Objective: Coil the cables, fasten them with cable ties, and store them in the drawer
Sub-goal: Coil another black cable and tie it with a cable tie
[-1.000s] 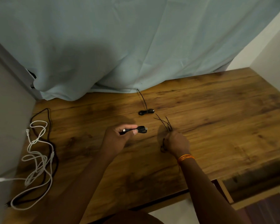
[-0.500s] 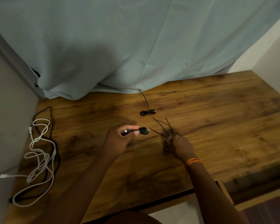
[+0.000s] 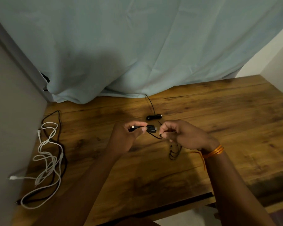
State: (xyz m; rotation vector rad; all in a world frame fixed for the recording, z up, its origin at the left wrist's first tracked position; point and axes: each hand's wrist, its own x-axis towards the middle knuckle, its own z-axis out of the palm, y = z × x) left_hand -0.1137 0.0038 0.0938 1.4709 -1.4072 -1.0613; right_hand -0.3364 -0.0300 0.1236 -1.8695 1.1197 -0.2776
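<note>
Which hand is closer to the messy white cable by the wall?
Left. The left hand is to the right of the white cable, gripping a black coil; the right hand, pinching a cable tie, is farther right still.

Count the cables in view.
4: black coil in the left hand, second black coil beyond it, loose white cable and loose black cable tangled at left. The cloth may hide more.

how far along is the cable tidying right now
Done: one black bundle lies tied on the table. In hand: the left hand holds a coiled black cable while the right hand pinches a cable tie beside it, not yet fastened. Left: the white cable and long black cable lie loose, and everything needs storing.
</note>
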